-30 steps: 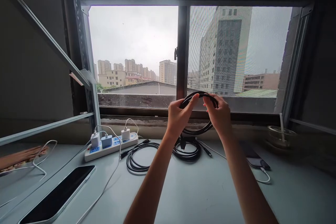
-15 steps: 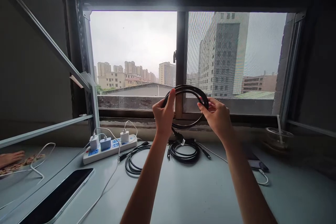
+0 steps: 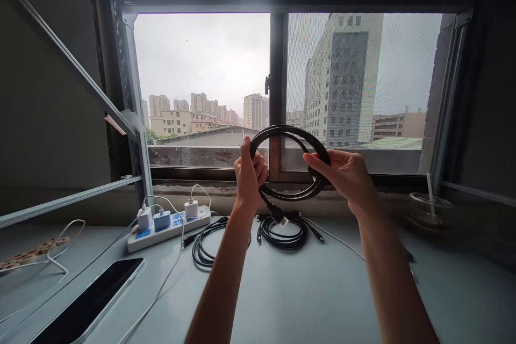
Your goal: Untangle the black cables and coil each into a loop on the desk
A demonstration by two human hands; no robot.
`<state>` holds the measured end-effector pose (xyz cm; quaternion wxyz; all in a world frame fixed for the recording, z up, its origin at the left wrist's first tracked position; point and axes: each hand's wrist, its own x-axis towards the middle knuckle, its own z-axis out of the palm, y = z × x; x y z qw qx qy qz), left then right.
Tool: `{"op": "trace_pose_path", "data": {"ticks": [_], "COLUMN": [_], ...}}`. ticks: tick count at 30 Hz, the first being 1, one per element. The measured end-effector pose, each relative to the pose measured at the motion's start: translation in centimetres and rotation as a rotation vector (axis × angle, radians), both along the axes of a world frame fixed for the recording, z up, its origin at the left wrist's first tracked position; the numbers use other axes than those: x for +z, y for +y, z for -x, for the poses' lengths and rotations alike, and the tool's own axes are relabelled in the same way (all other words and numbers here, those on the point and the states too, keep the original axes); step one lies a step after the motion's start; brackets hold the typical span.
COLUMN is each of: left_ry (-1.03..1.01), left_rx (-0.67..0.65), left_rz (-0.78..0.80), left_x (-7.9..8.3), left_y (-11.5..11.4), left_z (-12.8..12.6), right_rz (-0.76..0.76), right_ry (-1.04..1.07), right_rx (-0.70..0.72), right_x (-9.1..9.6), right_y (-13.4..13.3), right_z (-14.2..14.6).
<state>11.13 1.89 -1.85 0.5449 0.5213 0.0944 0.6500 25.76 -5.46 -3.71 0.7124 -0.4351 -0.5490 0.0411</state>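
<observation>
A black cable (image 3: 287,129) is held up in a round coil in front of the window. My left hand (image 3: 249,174) is closed around the coil's left side, thumb pointing up. On the opposite side, my right hand (image 3: 342,172) pinches the coil between thumb and fingers. One end of the cable, a black plug with a metal tip (image 3: 279,216), hangs below the loop. Behind and beneath it, a second coiled black cable (image 3: 284,243) lies on the table. Another black cable coil (image 3: 201,251) rests farther left, partly behind my left forearm.
A white power strip (image 3: 169,227) with several chargers plugged in stands at the back left. A phone (image 3: 91,301) lies at the front left, with white cords nearby. At the right is a clear cup with a straw (image 3: 429,208). Metal frame posts flank the window.
The held coil has opened into a wider loop, and my right hand has moved slightly right. At the far left, another person's hand has gone out of view.
</observation>
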Motion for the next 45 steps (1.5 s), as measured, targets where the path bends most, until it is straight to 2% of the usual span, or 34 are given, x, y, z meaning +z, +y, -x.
{"op": "trace_pose_path", "data": {"ticks": [4, 9, 14, 16, 19, 26, 33, 35, 39, 41, 45], "left_ry": [0.011, -0.047, -0.197, -0.216, -0.237, -0.210, -0.202, -0.228, -0.299, -0.328, -0.380], "left_rx": [0.017, 0.045, 0.245, 0.273, 0.242, 0.055, -0.028, -0.022, 0.012, 0.047, 0.106], "left_rz": [0.024, 0.032, -0.017, -0.025, -0.023, 0.076, 0.158, 0.175, 0.180, 0.189, 0.199], "left_x": [0.1, 0.1, -0.5, -0.7, -0.9, -1.0, -0.8, -0.6, -0.4, -0.3, -0.3], "left_y": [0.0, -0.6, -0.8, -0.6, -0.2, 0.2, -0.1, -0.2, -0.2, -0.3, -0.5], "left_z": [0.0, -0.7, -1.8, -2.0, -2.1, -2.0, -1.9, -1.9, -1.6, -1.5, -1.2], "right_rz": [0.089, 0.109, 0.126, 0.122, 0.115, 0.076, 0.180, 0.165, 0.126, 0.123, 0.079], "right_ry": [0.068, 0.149, 0.133, 0.121, 0.113, 0.140, 0.161, 0.097, -0.069, -0.093, -0.032], "right_rx": [0.086, 0.133, 0.203, 0.209, 0.204, 0.165, 0.271, 0.220, -0.054, -0.145, -0.051], "right_x": [0.1, 0.3, 0.4, 0.4, 0.4, 0.5, 0.4, 0.4, 0.3, 0.3, 0.5], "right_y": [-0.1, -0.3, -0.8, -0.8, -0.8, -0.4, -0.3, -0.3, -0.6, -0.8, -0.8], "right_z": [0.2, -0.1, -0.5, -0.5, -0.4, 0.4, 0.5, 0.4, 0.6, 0.8, 1.2]}}
